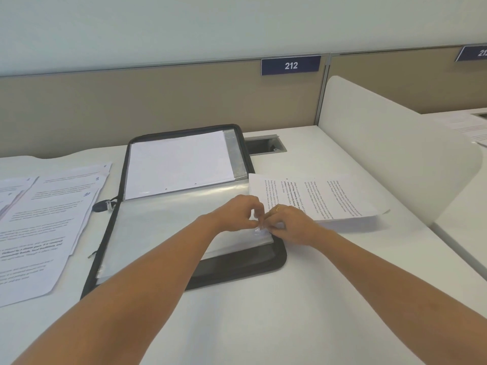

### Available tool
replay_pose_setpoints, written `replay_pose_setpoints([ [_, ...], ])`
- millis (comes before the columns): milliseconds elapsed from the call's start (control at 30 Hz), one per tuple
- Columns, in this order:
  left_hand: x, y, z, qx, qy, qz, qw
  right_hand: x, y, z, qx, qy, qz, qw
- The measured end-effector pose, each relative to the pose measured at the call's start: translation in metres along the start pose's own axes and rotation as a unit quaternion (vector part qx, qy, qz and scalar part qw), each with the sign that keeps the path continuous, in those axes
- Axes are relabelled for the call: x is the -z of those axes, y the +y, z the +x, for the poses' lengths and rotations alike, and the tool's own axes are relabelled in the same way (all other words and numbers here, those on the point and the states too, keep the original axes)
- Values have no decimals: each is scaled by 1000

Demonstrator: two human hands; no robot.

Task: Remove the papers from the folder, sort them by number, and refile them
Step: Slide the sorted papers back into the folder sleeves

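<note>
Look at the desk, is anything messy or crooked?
A bit. The loose papers left of the folder lie fanned out at different angles, overlapping. The stack on the right is ragged too, its sheets not squared. Nothing looks spilled or torn.

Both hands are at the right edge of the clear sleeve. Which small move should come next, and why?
Probably part the two layers of the clear plastic sleeve to open its mouth. The left hand and right hand both pinch its right edge, and the stack of printed white papers lies just beside it, likely waiting to go in.
</note>
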State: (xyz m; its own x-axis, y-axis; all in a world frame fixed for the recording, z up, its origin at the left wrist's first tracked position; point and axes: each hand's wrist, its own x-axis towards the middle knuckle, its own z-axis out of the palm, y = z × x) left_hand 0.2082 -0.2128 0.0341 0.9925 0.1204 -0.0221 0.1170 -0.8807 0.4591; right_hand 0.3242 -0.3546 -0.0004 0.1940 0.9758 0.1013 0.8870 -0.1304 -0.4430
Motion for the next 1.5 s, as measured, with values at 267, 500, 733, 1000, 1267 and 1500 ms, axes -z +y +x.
replay_pose_setpoints([
  [267, -4, -3, 1, 25, 1, -40, 999, 14, 3, 6, -89, -71, 176, 978],
  [500, -9, -5, -1, 35, 15, -62, 997, 8, 3, 27, -98, -14, 149, 984],
  [733, -9, -3, -2, 30, 22, -80, 996, -14, 11, 40, -106, -32, -3, 994],
  [1000, -5, 3, 0, 23, 24, -80, 996, -16, 11, 34, -55, -112, -26, 992],
  [1267, -5, 3, -1, 24, 22, -94, 995, -16, -2, 34, -20, -130, -16, 991],
  [1500, 2, 1, -4, 17, 21, -94, 995, -11, -7, 40, 10, -142, 2, 990],
])
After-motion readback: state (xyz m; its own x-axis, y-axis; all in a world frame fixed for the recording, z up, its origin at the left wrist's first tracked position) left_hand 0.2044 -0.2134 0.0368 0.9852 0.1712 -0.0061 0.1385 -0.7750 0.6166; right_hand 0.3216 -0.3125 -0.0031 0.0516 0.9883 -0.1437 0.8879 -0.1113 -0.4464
